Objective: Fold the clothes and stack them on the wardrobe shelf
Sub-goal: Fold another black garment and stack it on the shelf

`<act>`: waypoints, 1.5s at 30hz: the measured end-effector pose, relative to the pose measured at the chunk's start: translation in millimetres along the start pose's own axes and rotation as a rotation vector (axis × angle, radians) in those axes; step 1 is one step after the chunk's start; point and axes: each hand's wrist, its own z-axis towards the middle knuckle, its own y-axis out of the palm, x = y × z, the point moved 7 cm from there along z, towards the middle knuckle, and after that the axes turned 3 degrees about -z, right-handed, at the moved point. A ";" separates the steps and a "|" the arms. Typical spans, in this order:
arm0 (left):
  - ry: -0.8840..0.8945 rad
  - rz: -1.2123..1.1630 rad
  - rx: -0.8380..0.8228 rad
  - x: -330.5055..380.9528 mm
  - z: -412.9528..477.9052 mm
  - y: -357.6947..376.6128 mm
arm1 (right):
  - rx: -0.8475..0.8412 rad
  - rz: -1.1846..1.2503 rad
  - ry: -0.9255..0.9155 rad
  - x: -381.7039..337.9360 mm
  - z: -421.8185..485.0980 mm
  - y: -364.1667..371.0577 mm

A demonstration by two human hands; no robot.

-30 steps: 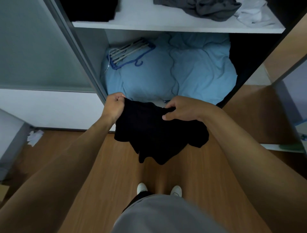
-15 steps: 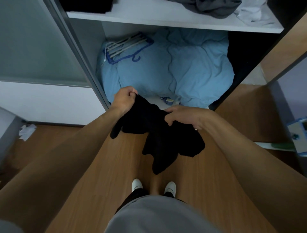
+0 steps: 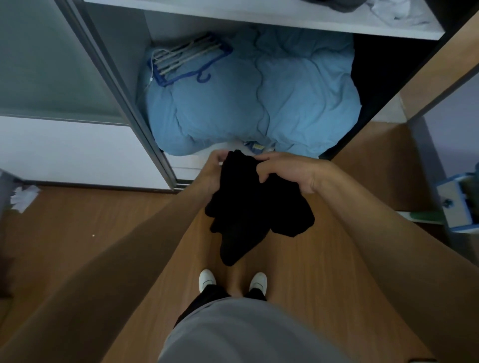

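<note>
2 bare hands meet in front of the open wardrobe, both forearms reaching forward from the lower corners of the view. The left hand (image 3: pixel 215 169) has its fingers (image 3: pixel 219 157) curled round the top edge of a black garment (image 3: pixel 248 215), and the right hand (image 3: pixel 287 172) lies palm down just beside it, its fingers bent into the same bunched cloth, so both are gripping it. The garment hangs crumpled below the hands, above the wooden floor (image 3: pixel 324 259) and in front of the wardrobe's lower compartment, with 1 limp end dangling towards the 2 white shoes (image 3: pixel 207 278). That lower compartment holds a bulky light blue duvet (image 3: pixel 259 103) that fills most of its width, and a bundle of hangers (image 3: pixel 186 59), blue and pale, lies on the duvet's upper left. Above it runs the white wardrobe shelf (image 3: pixel 259 22); at its right end rest a rumpled white cloth (image 3: pixel 396 14) and, beside that, a grey garment (image 3: pixel 342 3) cut off by the top edge. A frosted sliding door (image 3: pixel 39 64) covers the wardrobe's left part. Crumpled white paper (image 3: pixel 24 195) lies on the floor far left, and a blue and white box (image 3: pixel 456 204) stands at the right edge.
</note>
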 end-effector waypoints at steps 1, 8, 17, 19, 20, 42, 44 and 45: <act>0.015 0.031 -0.021 -8.0 -1.3 -3.1 | 0.010 0.023 0.002 2.7 1.0 -1.5; -0.010 -0.105 -0.337 -30.0 -17.8 -1.6 | -0.003 0.213 -0.051 2.8 3.9 -8.2; 0.561 0.721 0.175 10.4 -19.3 -31.5 | -0.044 0.250 -0.074 -7.0 -1.0 -14.4; 0.565 0.685 0.172 11.3 -19.0 -32.4 | -0.037 0.272 -0.082 -8.7 -2.0 -15.6; 0.514 0.614 0.092 7.7 -18.4 -28.1 | -0.031 0.277 -0.087 -9.8 -2.0 -15.3; 0.164 0.228 -0.263 7.7 -39.6 23.3 | 0.607 0.539 -0.098 18.4 6.0 -98.7; 0.166 0.113 -0.245 13.3 -42.8 24.0 | 0.519 0.426 0.081 62.9 14.3 -75.2; 0.159 0.062 -0.232 15.9 -45.2 24.4 | 0.435 0.410 0.162 84.8 17.8 -59.1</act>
